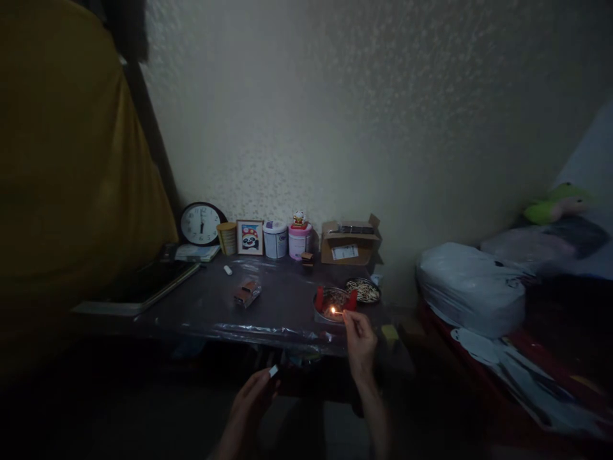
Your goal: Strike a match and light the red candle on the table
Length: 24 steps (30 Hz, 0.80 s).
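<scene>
Between thumb and fingers, my right hand pinches a burning match, its small flame pointing left. The flame is over the near part of a round dish that has two red candles at its sides. Lower and to the left, in front of the table, my left hand is closed around a small box, likely a matchbox; only its pale end shows. Behind the dish to the right sits a bowl of matchsticks.
On the dark plastic-covered table lies a wrapped pack of brown boxes. Along the wall stand a clock, a framed panda picture, tubs and an open carton. White bags lie at right.
</scene>
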Motion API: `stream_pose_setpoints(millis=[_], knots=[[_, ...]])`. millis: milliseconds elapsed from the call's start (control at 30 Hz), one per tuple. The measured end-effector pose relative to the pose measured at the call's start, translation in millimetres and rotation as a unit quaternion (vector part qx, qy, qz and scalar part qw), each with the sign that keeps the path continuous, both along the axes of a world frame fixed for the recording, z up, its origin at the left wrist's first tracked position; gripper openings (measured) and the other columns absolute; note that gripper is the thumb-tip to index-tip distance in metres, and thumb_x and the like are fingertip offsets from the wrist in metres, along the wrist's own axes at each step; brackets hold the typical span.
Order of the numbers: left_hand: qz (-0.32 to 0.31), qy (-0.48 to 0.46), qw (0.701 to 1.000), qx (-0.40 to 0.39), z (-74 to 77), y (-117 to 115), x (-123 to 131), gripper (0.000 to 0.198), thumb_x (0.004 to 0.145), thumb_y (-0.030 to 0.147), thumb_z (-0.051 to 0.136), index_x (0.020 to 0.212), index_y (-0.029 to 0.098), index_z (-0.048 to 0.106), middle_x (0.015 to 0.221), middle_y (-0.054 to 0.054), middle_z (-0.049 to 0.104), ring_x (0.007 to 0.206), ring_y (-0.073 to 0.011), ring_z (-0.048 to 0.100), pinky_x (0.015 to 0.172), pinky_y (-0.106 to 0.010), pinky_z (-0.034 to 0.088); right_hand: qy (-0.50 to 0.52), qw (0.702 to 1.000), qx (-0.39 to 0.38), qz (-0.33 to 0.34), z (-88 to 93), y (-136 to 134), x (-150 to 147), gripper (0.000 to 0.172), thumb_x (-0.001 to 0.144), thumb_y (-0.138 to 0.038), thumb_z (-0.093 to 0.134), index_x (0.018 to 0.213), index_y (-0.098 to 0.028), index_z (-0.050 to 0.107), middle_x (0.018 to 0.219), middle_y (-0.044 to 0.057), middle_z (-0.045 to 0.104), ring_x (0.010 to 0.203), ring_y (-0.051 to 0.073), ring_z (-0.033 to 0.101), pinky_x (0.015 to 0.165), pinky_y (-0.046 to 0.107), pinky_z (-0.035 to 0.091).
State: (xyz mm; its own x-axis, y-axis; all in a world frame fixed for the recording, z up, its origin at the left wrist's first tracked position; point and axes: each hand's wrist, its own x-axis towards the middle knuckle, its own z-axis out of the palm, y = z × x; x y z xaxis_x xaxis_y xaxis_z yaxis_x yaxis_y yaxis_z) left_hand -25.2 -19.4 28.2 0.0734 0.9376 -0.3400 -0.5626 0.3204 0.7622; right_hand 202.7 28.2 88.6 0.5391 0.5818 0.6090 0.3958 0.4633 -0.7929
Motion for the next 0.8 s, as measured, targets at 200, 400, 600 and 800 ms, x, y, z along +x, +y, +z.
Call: stream_pose_setpoints(millis=[200, 400, 600, 800], knots=[[0.008, 0.000, 1.000, 0.003, -2.9, 3, 1, 0.031, 0.057, 0.038, 0.074, 0.080, 0.018, 0.070, 0.079, -0.006, 0.074, 0.087, -0.0242, 0.066, 0.081, -0.032, 0.046, 0.007, 1.000, -0.010, 0.016, -0.3, 10, 1, 0.021, 0.077, -0.037, 0.057, 0.076, -0.017, 0.063, 0.075, 0.004, 0.065, 0.073, 0.018, 0.059, 0.071, 0.031, 0.047], [0.012, 0.009, 1.000, -0.001, -3.4, 5, 0, 0.033, 0.054, 0.040, 0.075, 0.079, 0.018, 0.070, 0.077, -0.006, 0.074, 0.087, -0.0243, 0.065, 0.081, -0.032, 0.046, 0.024, 0.999, -0.031, 0.035, 5.1, 18, -3, 0.023, 0.075, -0.039, 0.058, 0.076, -0.017, 0.063, 0.075, 0.004, 0.066, 0.071, 0.017, 0.060, 0.069, 0.029, 0.047], [0.020, 0.025, 0.999, -0.010, 5.6, 3, 1, 0.039, 0.049, 0.044, 0.075, 0.077, 0.018, 0.070, 0.078, -0.007, 0.074, 0.090, -0.0269, 0.064, 0.083, -0.035, 0.045, 0.040, 0.997, -0.030, 0.061, 10.2, 30, -4, 0.021, 0.073, -0.038, 0.061, 0.076, -0.017, 0.062, 0.074, 0.003, 0.066, 0.069, 0.017, 0.060, 0.067, 0.028, 0.048], [0.011, 0.017, 1.000, 0.009, 14.1, -3, 0, 0.032, 0.059, 0.041, 0.071, 0.081, 0.019, 0.069, 0.083, -0.006, 0.073, 0.095, -0.0254, 0.063, 0.085, -0.033, 0.044, 0.038, 0.997, -0.026, 0.070, 12.7, 43, -5, 0.023, 0.072, -0.039, 0.062, 0.075, -0.017, 0.062, 0.075, 0.004, 0.066, 0.072, 0.017, 0.061, 0.069, 0.029, 0.048]])
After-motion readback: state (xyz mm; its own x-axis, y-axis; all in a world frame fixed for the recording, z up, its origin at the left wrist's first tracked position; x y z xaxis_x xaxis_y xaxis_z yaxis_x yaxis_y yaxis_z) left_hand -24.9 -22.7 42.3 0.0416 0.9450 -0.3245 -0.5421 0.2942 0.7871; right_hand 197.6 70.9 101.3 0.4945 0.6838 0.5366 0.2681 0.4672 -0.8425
